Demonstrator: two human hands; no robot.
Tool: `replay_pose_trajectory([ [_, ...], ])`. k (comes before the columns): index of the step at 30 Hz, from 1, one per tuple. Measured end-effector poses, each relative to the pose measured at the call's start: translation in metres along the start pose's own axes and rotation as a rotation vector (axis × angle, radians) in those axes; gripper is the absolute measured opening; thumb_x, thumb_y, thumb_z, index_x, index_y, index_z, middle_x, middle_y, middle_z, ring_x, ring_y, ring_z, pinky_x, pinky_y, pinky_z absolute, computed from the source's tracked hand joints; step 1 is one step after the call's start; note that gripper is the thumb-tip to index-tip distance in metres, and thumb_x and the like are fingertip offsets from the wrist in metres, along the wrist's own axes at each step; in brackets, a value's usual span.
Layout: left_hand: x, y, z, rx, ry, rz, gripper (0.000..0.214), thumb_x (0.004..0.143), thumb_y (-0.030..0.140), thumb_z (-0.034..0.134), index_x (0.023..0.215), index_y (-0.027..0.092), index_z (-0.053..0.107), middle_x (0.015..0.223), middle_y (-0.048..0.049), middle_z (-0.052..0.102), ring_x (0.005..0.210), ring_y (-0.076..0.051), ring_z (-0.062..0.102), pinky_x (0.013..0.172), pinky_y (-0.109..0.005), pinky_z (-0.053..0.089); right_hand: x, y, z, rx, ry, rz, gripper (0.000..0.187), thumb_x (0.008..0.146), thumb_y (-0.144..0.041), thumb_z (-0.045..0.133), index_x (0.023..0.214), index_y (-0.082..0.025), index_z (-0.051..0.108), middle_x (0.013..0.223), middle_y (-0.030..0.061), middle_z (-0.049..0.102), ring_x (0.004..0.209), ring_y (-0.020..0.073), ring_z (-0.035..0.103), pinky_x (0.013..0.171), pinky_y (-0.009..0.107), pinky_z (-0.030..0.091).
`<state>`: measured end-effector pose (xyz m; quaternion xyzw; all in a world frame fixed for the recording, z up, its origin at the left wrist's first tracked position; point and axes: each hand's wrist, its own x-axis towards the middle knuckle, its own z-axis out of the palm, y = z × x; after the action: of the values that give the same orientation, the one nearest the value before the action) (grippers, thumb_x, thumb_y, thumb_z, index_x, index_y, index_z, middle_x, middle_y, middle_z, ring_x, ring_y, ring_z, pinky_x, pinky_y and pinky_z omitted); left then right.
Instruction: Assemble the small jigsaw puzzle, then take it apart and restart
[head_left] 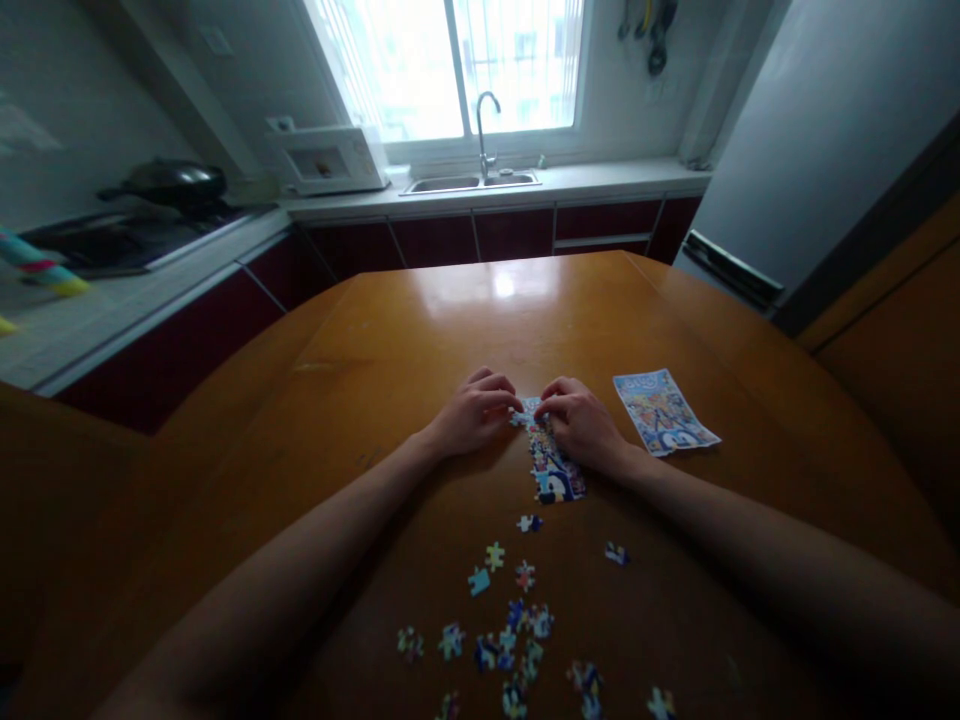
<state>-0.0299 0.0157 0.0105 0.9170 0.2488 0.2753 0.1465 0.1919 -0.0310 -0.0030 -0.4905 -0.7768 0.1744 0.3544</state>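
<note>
I see the joined puzzle strip (547,458) at the frame's centre, the left hand (476,415) and right hand (583,427) curled at it, grip I cannot tell, while many loose pieces (486,654) lie unjoined below.

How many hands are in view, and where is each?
2: the left hand by the upper left edge of the partly assembled puzzle, the right hand over its right side.

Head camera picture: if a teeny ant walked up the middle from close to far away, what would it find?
Loose puzzle pieces → joined-up puzzle part → table's far edge → dark red cupboards → sink → window.
</note>
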Motion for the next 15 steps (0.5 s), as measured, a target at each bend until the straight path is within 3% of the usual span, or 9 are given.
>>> replay_pose_trajectory([
  [5,-0.0017,-0.0038,0.0017,0.017,0.043,-0.014,0.027,0.083,0.006,0.058,0.079,0.024,0.077,0.092,-0.0041,0.061,0.092,-0.019,0.049,0.083,-0.033,0.045,0.0005,0.0001,-0.0002,0.011,0.001,0.005,0.027,0.081,-0.003,0.057,0.076,-0.021,0.077,0.093,0.0068,0.065,0.092,0.0208,0.059,0.085,0.036,0.047],
  [15,-0.0011,-0.0024,0.0021,0.036,0.048,-0.023,0.031,0.081,0.001,0.054,0.084,0.023,0.076,0.096,-0.0048,0.060,0.097,-0.020,0.049,0.087,-0.035,0.046,0.0004,0.0012,0.0015,0.032,0.042,-0.010,0.026,0.081,-0.002,0.055,0.078,-0.020,0.074,0.091,0.0067,0.065,0.091,0.0206,0.059,0.085,0.036,0.047],
])
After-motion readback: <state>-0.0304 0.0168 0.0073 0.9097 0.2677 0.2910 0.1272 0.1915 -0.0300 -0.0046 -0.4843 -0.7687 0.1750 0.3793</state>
